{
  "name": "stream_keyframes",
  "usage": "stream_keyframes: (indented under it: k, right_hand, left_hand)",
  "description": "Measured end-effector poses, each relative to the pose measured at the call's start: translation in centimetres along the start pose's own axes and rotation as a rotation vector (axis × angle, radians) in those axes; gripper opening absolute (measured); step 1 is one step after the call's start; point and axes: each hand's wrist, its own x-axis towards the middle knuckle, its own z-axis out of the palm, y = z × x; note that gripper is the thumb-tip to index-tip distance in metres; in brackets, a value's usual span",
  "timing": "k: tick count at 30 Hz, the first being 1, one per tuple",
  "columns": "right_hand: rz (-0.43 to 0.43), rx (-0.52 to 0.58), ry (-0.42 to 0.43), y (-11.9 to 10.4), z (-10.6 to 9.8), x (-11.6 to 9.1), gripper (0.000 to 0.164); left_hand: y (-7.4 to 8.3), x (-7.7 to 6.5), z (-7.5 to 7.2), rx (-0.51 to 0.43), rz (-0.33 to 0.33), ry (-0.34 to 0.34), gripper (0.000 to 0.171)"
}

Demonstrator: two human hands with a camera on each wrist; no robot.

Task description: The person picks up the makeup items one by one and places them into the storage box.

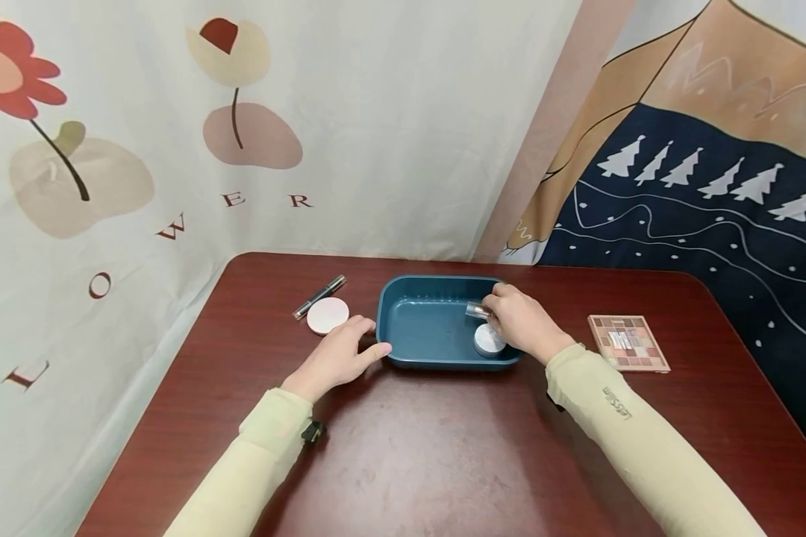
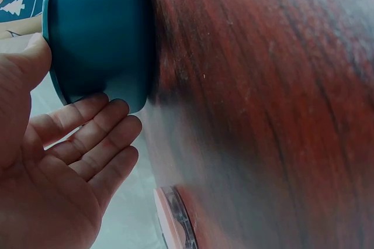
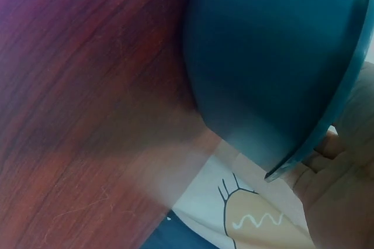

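A dark teal plastic bin stands on the table. My right hand reaches over its right end and pinches a small clear-and-brownish cylinder, whose exact kind I cannot tell. Just below that, inside the bin, sits a round white-lidded container. In the right wrist view the bin's wall hides the fingertips. My left hand is at the bin's left end, thumb by the rim. Its loosely extended fingers rest against the outer wall in the left wrist view.
Left of the bin lie a round pale pink compact and a slim dark pen-like stick. An eyeshadow palette lies on the right of the reddish-brown table. Printed curtains hang behind the table.
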Motion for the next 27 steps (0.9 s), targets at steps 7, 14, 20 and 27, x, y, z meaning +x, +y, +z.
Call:
stream_keyframes:
  k: [7,14,20,27]
  right_hand:
    - [0.011,-0.022,-0.023,-0.22,0.31,0.38,0.012]
    - [0.021,-0.045,-0.049,-0.18,0.83,0.52,0.011]
    - [0.029,-0.061,-0.06,-0.23,0.88,0.7,0.011]
    - [0.027,-0.089,-0.069,-0.27,0.96,0.78,0.011]
  left_hand:
    - [-0.04,-0.08,-0.03,-0.008,0.012,0.006,0.034]
    - [-0.06,-0.19,0.04,-0.009,-0.005,-0.007,0.035]
    - [0.02,-0.15,0.0,-0.016,-0.01,-0.007,0.034]
    - [0.01,-0.1,-0.06,-0.012,-0.01,-0.005,0.035]
